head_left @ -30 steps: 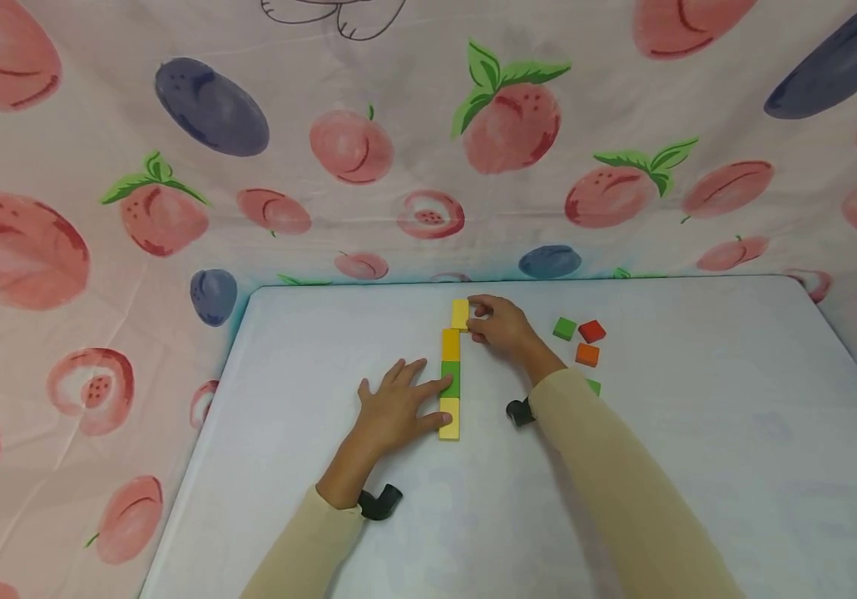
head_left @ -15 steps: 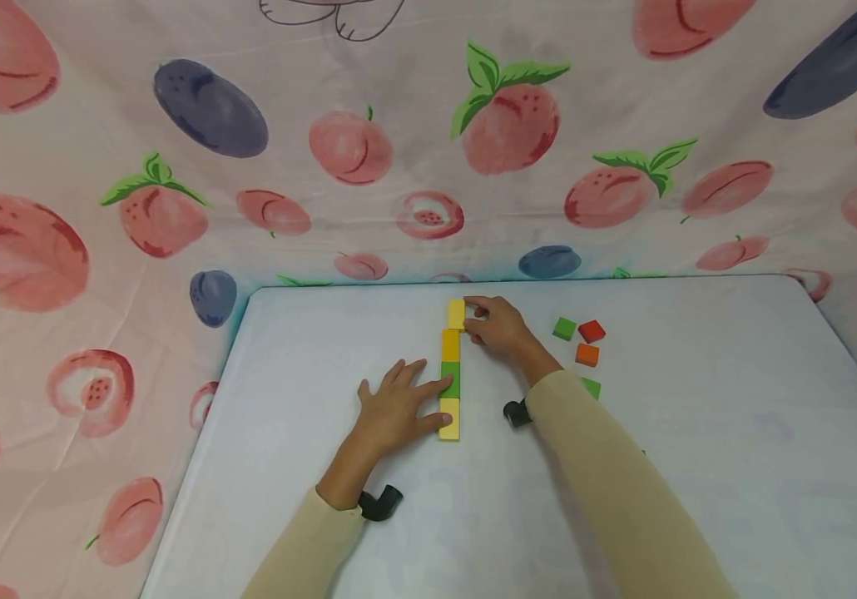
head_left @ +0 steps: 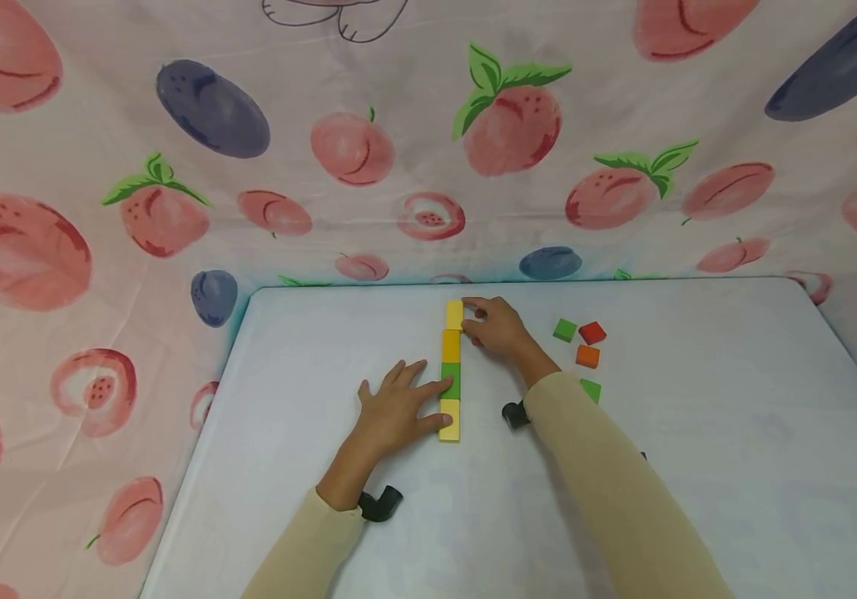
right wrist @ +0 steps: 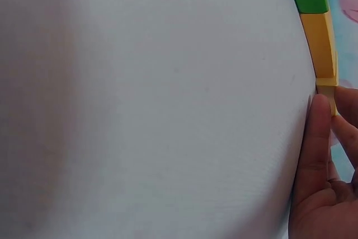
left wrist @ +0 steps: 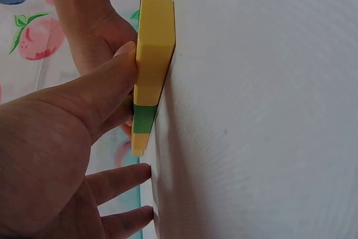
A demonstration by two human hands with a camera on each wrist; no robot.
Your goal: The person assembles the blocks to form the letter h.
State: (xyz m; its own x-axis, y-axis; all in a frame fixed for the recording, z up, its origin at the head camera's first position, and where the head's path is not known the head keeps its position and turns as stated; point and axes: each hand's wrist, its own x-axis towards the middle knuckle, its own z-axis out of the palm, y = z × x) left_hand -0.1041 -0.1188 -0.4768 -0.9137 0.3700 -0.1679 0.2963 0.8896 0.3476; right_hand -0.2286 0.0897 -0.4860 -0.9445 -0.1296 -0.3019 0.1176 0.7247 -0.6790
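Observation:
A straight column of wooden blocks runs away from me on the white table. From near to far in the head view, it holds a pale yellow block, a green block, an amber block and a yellow block, the last sitting slightly right of the rest. My left hand is spread, its thumb on the pale yellow block and index finger on the green one. With thumb and finger, my right hand pinches the far yellow block. The right wrist view shows its fingertips right at that block, below the amber block.
Loose blocks lie to the right: green, red, orange and another green one, partly covered by the right sleeve. A fruit-print cloth hangs behind the table's far edge.
My right hand has shifted slightly left, bringing the far yellow block closer into line with the column. The left hand and the other blocks have stayed where they were.

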